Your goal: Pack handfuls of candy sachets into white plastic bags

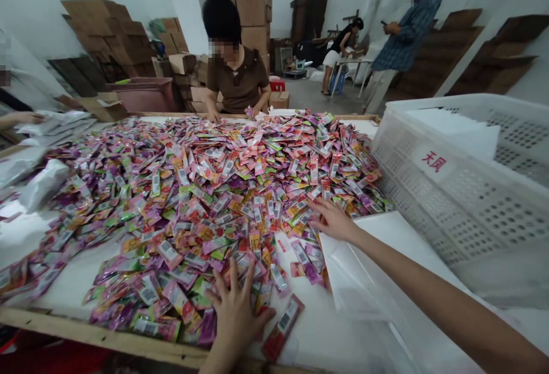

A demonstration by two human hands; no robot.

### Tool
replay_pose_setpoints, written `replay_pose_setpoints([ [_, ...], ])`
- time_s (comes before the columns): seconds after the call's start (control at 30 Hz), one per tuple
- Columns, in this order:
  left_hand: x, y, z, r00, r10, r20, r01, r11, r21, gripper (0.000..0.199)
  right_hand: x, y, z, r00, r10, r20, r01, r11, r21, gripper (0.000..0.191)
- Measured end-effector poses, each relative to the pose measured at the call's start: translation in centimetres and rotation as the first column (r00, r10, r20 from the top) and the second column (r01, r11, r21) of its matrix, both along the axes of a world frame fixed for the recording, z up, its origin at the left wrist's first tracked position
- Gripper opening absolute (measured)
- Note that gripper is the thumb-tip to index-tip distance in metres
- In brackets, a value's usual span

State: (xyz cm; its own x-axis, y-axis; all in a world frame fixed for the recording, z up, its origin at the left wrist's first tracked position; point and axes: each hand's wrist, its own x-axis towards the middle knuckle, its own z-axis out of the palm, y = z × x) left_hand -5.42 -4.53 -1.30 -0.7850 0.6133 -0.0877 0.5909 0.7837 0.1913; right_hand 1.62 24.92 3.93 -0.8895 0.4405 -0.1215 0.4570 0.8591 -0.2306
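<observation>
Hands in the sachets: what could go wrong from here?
The left hand presses on sachets near the wooden table edge, so some could slide off. The right hand is beside a plastic bag, which a sweep might snag or shift. The person opposite also has hands at the same sachets, so reaches might collide.

The heap of sachets [193, 191] before me is a jumble of pink, purple, red and green, dotted with black-and-white barcodes [169, 253]. Beyond the heap, a co-worker's shirt [235, 79] is plain brown; right of the heap, the crate [467, 191] is white with red characters.
</observation>
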Motion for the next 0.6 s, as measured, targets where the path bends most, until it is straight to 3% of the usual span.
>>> replay_pose_setpoints([
  [0.13,0.5,2.0,-0.1,0.999,-0.019,0.028,0.019,1.000,0.001,0.089,-5.7,-1.5,-2.5,0.968,-0.122,0.219,0.126,0.992,-0.007,0.073],
  [0.23,0.9,2.2,0.0,0.993,-0.058,0.104,0.058,0.998,0.008,0.093,-7.1,-4.4,-3.3,0.971,-0.104,0.215,0.116,0.992,-0.045,0.073],
  [0.37,1.2,0.9,1.1,0.936,-0.146,0.320,0.144,0.989,0.030,0.087,-6.1,-7.7,-2.2,0.974,0.141,0.176,-0.110,0.978,-0.178,0.068],
  [0.43,0.8,-0.3,1.9,0.912,-0.174,0.373,0.156,0.985,0.079,0.075,-4.9,-8.3,-1.7,0.978,0.178,0.111,-0.153,0.966,-0.207,0.060],
  [0.53,-0.6,-2.5,2.7,0.946,-0.160,0.283,0.098,0.971,0.220,0.049,-2.7,-8.4,-2.0,0.981,0.145,0.128,-0.124,0.979,-0.161,0.053],
  [0.6,-2.1,-3.9,3.2,0.972,-0.139,0.188,0.073,0.943,0.324,0.041,-1.2,-8.0,-2.2,0.964,0.202,0.172,-0.170,0.968,-0.186,0.055],
])
